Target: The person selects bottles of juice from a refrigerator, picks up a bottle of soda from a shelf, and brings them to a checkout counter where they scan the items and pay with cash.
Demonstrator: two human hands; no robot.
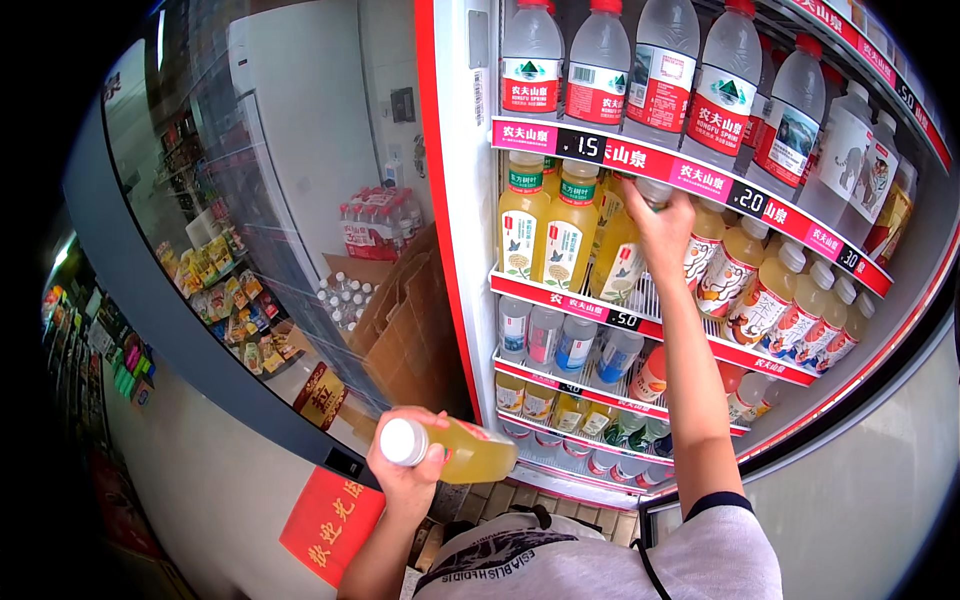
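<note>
In my left hand (409,469), low in front of me, lies a tilted plastic bottle of yellow drink (474,452) with a white cap towards me. My right arm reaches up into a display cooler. There my right hand (664,221) has its fingers around the neck of a bottle with a whitish cap (652,192), just under the water shelf's price rail. Left of it stand yellow tea bottles with green neck labels (574,232); one tea bottle (620,259) leans beside my fingers. On the right are bottles with red and white labels (759,296).
Water bottles with red caps (724,90) fill the shelf above. Lower shelves hold more bottles (574,349). The cooler's glass door (300,150) stands swung out at the left, with a cardboard box (412,322) seen through it. A red mat (334,525) lies below.
</note>
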